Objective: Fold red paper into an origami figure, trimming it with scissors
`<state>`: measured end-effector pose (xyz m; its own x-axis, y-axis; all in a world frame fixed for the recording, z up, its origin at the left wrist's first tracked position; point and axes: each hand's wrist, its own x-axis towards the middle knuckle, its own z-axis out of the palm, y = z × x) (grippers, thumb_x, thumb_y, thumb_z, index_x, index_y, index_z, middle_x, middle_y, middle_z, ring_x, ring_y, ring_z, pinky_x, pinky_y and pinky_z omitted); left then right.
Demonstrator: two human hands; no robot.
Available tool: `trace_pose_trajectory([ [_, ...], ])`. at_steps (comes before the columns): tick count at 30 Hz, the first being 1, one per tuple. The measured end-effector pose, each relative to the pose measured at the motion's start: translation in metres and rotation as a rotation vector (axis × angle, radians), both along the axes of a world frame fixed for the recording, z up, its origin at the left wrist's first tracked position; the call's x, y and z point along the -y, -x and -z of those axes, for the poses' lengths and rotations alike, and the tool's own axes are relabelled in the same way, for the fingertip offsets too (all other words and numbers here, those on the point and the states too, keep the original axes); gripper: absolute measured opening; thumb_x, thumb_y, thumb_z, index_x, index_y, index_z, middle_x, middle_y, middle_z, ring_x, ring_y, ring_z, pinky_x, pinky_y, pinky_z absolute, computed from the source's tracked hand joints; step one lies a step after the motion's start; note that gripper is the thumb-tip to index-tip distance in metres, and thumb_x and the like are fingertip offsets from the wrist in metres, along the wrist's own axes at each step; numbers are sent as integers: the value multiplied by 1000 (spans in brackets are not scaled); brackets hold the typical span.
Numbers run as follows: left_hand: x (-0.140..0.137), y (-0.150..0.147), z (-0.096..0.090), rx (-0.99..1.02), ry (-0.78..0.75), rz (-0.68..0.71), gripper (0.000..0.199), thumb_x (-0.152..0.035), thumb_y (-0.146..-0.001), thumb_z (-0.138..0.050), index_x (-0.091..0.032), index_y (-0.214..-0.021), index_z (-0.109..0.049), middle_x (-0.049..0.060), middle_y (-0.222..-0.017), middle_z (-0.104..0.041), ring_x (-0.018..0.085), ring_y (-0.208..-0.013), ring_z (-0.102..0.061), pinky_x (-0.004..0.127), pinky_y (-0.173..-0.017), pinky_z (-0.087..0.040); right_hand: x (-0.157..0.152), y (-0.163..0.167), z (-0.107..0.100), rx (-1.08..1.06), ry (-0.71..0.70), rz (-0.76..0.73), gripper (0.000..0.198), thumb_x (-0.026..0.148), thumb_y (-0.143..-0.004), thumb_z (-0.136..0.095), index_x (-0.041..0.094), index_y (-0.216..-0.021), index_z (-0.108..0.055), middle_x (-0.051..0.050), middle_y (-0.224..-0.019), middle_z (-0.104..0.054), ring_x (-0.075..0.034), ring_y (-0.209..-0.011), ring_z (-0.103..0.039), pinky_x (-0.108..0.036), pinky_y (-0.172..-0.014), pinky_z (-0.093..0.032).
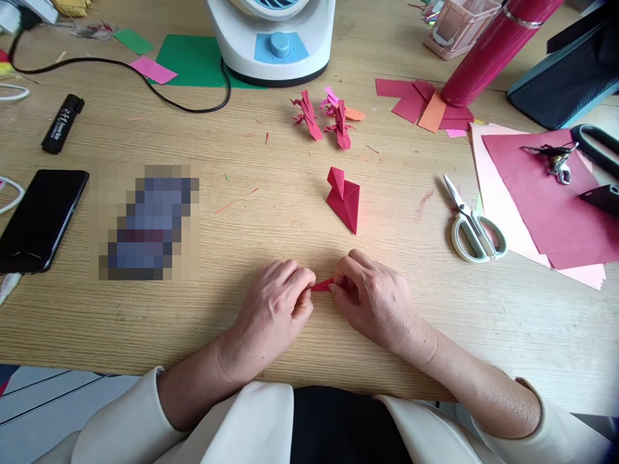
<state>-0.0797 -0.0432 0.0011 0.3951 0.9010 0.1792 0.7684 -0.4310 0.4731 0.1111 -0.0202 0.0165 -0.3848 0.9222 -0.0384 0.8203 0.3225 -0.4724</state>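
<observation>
Between my two hands a thin strip of folded red paper (322, 285) is stretched just above the table's front part. My left hand (278, 296) pinches its left end between thumb and forefinger. At the other end my right hand (374, 296) grips it, and its fingers cover much of that side. Just beyond them lies a folded red paper piece (344, 201) with a pointed lower corner and a raised flap. Farther off stand small folded paper figures, a red one (306, 116) and another red one (341, 125), close to pink and orange pieces.
Scissors (476, 225) lie to the right, beside stacked red paper (536, 193). A white fan base (275, 45), a red flask (493, 58) and orange and red scraps are at the back. A phone (41, 219), marker (62, 124) and black cable (120, 63) are left.
</observation>
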Motion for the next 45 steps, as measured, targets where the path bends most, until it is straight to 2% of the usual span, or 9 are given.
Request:
trace_pose_trajectory([
  [2,5,7,0,13,-57,64,19,-5,-91,-48,-15,-100,-61,4,-87,-60,18,-83,-55,34,-77,-46,0,0,0,2,6,2,13,16,-83,-60,20,-76,-51,3,-76,-54,-10,-60,-48,-26,-57,-32],
  [5,13,17,-1,-41,-164,176,30,-6,-96,-46,-12,-122,-60,7,-98,-65,18,-87,-56,34,-82,-47,0,0,1,1,5,-2,14,17,-85,-60,20,-76,-50,3,-77,-54,-10,-61,-48,-26,-58,-31],
  [8,20,25,-1,-132,-212,238,37,-8,-98,-43,-9,-132,-57,10,-109,-66,20,-93,-56,36,-87,-46,0,0,1,-3,-5,-4,14,18,-85,-60,20,-75,-50,3,-77,-54,-10,-60,-47,-26,-58,-31],
  [16,24,23,-11,-378,-305,239,42,-9,-99,-33,-8,-126,-64,9,-111,-70,22,-87,-54,39,-85,-44,-1,-3,1,-34,31,-12,14,14,-83,-59,21,-75,-49,3,-76,-55,-10,-60,-47,-26,-58,-30],
  [24,19,22,-19,-459,-306,292,38,-6,-96,-41,-7,-126,-64,7,-110,-70,21,-88,-56,36,-79,-46,-3,-8,2,-96,65,-47,14,7,-81,-55,21,-80,-52,3,-80,-57,-11,-62,-48,-25,-59,-32],
  [30,18,21,-19,-456,-224,274,36,-12,-96,-51,-11,-130,-60,7,-110,-69,21,-91,-58,37,-83,-46,-4,-8,2,-107,56,-55,18,4,-81,-51,21,-80,-53,2,-80,-58,-12,-65,-48,-25,-60,-32],
  [38,23,13,-12,-434,-169,212,45,-29,-94,-63,-15,-136,-57,7,-133,-64,25,-108,-55,41,-94,-40,-2,-9,6,-152,30,-58,18,3,-83,-52,21,-81,-54,1,-83,-58,-12,-67,-49,-26,-62,-34],
  [43,24,14,-11,-400,-155,192,44,-30,-94,-62,-17,-136,-57,7,-140,-60,25,-116,-53,42,-98,-40,-3,-24,6,-417,63,-93,13,8,-90,-54,20,-92,-59,0,-86,-58,-11,-66,-51,-24,-60,-40],
  [45,24,13,-10,-378,-161,188,42,-27,-94,-62,-17,-135,-57,7,-139,-61,25,-115,-54,42,-96,-41,-4,-33,5,-462,22,-88,10,12,-92,-54,19,-94,-61,-3,-89,-58,-12,-70,-53,-24,-61,-44],
])
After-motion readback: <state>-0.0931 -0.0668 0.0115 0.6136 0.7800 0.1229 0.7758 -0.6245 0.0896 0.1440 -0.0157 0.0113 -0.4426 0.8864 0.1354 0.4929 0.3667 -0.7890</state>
